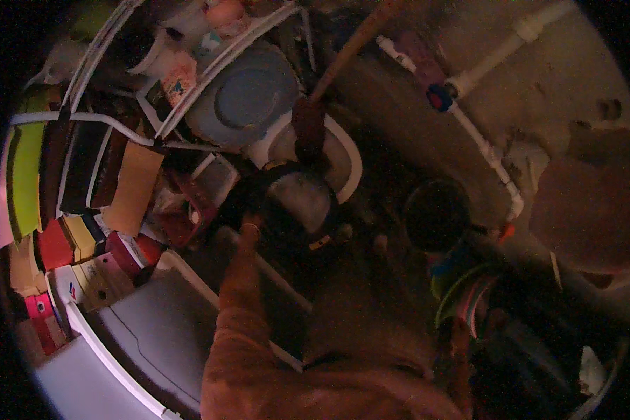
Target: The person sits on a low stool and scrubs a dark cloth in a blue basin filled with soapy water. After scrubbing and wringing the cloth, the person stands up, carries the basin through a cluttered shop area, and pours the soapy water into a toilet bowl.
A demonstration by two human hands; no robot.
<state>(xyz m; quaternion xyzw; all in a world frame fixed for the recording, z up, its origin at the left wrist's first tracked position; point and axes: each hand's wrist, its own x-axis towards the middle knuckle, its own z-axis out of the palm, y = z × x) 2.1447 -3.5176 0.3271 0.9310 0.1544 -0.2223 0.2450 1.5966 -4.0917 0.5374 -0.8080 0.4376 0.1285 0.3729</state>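
My left arm reaches forward, and my left hand (249, 223) is at the near left edge of a dark round container (320, 239) with a greyish patch (304, 197) inside. The fingers are lost in shadow. On the right, my right hand (461, 328) is low beside a stack of colourful curved plastic rims (475, 296); darkness hides its grip. Beyond the dark container is a pale oval rim (354, 152), with a brown handle (346, 58) of wood or similar rising from a dark head (308, 126) over it. A grey round lid (254, 94) lies to the left of this handle.
White-framed racks (110, 121) with boxes, binders and a green panel (26, 178) stand at the left. A white pipe (483, 142) with a blue valve knob (440, 97) runs along the wall at the right. A dark round bucket (436, 215) stands below it.
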